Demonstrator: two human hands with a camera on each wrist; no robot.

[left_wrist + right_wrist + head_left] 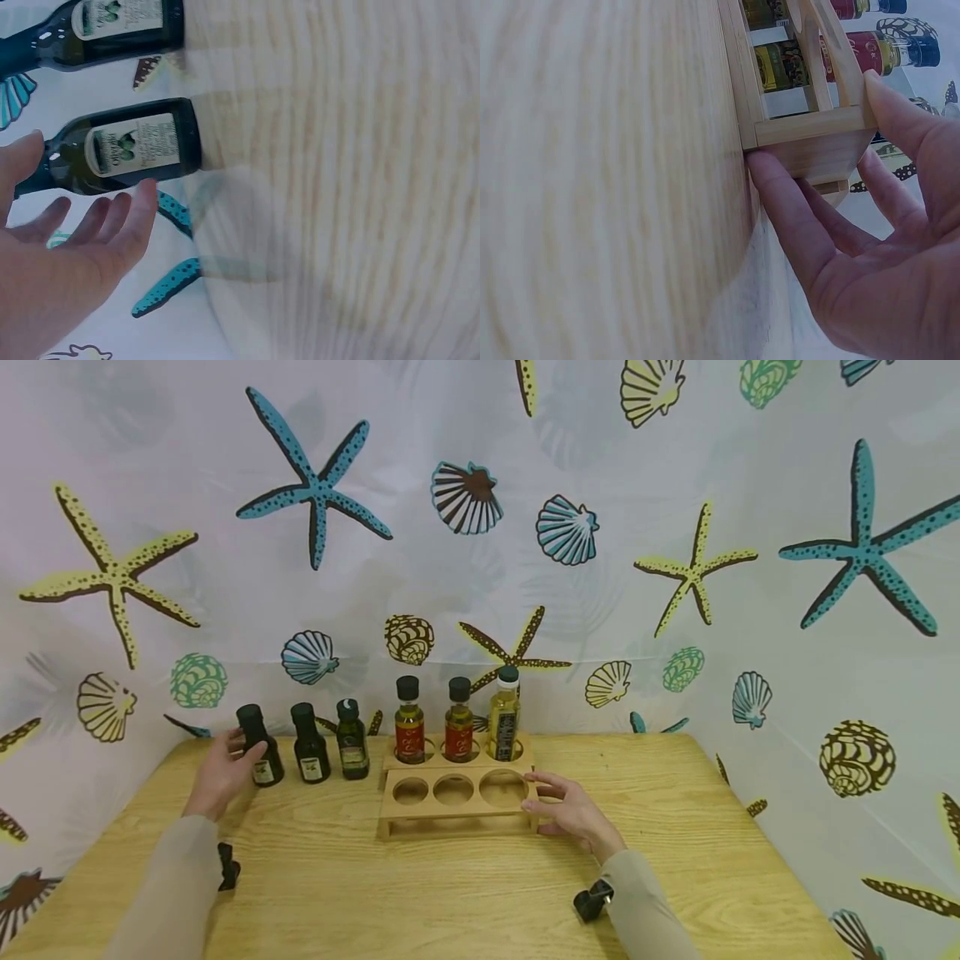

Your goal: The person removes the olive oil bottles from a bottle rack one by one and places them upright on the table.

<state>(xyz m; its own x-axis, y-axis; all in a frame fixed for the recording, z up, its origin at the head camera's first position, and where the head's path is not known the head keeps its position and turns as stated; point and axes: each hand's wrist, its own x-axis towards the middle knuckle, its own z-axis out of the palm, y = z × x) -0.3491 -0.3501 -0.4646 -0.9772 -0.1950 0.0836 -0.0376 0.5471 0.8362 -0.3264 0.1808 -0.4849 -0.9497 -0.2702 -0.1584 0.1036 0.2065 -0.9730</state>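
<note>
The left hand sits at the far left of the table, fingers straight and slightly spread, reaching up to the first dark bottle. In the head view the fingertips lie against the bottle's left side; in the left wrist view the open palm is just beside the same bottle, thumb above it and fingers below, with nothing gripped (whether skin actually touches glass cannot be told). To the right of this bottle stand a second dark bottle and a third dark bottle, all three upright in a row near the back edge of the table and close to one another. Next comes the wooden rack, which has two stepped rows of three round holes. The back row holds three upright bottles: a red-labelled bottle, a second red-labelled bottle and a taller yellow bottle with a dark label. The three front holes hold nothing. The right hand rests on the table at the rack's right end, fingers extended and touching the end of the rack. The right wrist view shows the thumb pressed on the upper edge of the end piece and a finger laid under its lower edge along the table, so the hand lightly clasps the rack's end. Behind the table hangs a curtain printed with starfish and shells.
</note>
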